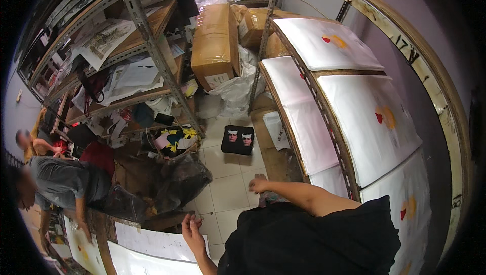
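Note:
My left hand [192, 230] hangs beside the worktable's edge, fingers loosely bent and apart, with nothing visible in it. Nearest to it are white sheets [157, 242] lying on the table. My right hand [259, 184] reaches out over the tiled floor, close to the right-hand rack; its fingers are slightly curled and I see nothing held. Ahead of both hands, a black square item [238, 140] with two printed portraits sits on the floor. Whether it is a low stool or folded cloth I cannot tell.
White sheets with red and yellow prints [372, 123] fill the right rack's shelves. At left stands a metal shelf [147, 47] of papers. Cardboard boxes [215, 42] and a dark plastic bag [177, 184] flank the tiled aisle. A co-worker [66, 181] leans over the table at left.

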Available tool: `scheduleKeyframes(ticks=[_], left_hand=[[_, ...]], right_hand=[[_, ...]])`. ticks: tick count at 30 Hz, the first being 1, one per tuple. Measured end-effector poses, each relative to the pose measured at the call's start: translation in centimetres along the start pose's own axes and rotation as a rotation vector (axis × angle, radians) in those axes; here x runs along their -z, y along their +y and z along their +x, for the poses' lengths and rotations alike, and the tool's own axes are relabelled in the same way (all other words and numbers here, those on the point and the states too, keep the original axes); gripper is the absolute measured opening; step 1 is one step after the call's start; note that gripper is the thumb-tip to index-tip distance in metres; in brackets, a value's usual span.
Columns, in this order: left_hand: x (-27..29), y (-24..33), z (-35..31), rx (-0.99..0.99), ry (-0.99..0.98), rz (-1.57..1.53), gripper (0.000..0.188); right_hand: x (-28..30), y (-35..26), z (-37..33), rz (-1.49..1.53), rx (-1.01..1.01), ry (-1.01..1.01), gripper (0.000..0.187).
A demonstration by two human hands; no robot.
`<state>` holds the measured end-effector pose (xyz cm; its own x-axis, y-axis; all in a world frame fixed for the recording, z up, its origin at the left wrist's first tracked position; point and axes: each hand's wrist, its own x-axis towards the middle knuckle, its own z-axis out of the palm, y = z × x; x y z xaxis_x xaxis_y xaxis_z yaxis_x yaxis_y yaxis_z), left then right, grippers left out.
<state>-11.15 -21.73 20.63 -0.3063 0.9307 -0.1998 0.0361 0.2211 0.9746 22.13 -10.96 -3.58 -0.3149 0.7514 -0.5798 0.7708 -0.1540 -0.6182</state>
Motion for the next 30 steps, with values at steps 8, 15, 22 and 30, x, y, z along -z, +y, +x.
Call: scheduleKeyframes(ticks=[8,15,22,30], left_hand=[[0.8,2.8,-0.2,-0.054,0.072,-0.071,0.037],[2.1,3.6,-6.4,-0.081,0.35,0.06,0.033],[5.3,2.4,-13.1,-0.129,1.096,0.432,0.035],[13.6,1.1,-8.2,0.034,0.943,1.499,0.079]], right_hand=[[4.7,0.9,-2.6,0.417,-0.287,0.154,0.029],[2.3,3.5,3.5,0.379,-0.278,-0.193,0.03],[2.0,-1.6,9.5,-0.07,0.11,-0.324,0.029],[2.2,-7.9,9.1,-0.003,0.042,-0.336,0.033]])
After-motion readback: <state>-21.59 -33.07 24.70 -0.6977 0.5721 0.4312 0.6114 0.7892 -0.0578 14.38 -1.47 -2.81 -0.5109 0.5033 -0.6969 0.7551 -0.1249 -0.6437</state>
